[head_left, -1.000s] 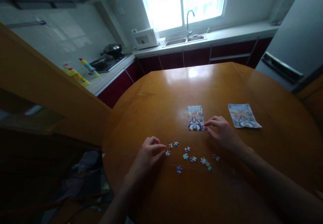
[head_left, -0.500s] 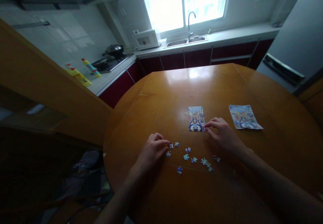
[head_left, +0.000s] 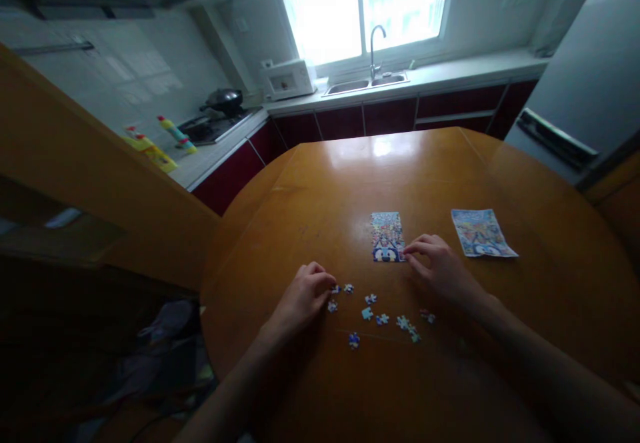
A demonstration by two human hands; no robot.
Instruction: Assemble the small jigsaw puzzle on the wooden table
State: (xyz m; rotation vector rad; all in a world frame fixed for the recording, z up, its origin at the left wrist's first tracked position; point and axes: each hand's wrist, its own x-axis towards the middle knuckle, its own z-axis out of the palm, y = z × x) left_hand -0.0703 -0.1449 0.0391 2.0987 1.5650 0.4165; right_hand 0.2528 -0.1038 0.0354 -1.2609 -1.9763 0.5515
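A partly assembled jigsaw puzzle (head_left: 387,236) with a blue cartoon face along its near edge lies on the wooden table (head_left: 310,196). My right hand (head_left: 434,262) is at its lower right corner, thumb and index finger pinched on the edge there. Nearer to me, my left hand (head_left: 311,291) has its fingertips closed on a small puzzle piece (head_left: 336,289), which they partly cover. Just beside it lie a pale piece (head_left: 349,288) and another piece (head_left: 333,306). Several more loose pieces, among them a light blue one (head_left: 367,313) and a dark blue one (head_left: 354,341), are spread between my hands.
A creased picture sheet (head_left: 483,233) lies right of the puzzle. Beyond the table are a counter with a sink (head_left: 350,86), a microwave (head_left: 289,78), and a stove with a dark wok (head_left: 224,100). Yellow bottles (head_left: 153,153) stand at the left; a fridge (head_left: 575,76) is at the right.
My left hand has moved a little right and forward, from beside the loose pieces onto one of them. My right hand stays at the puzzle's corner.
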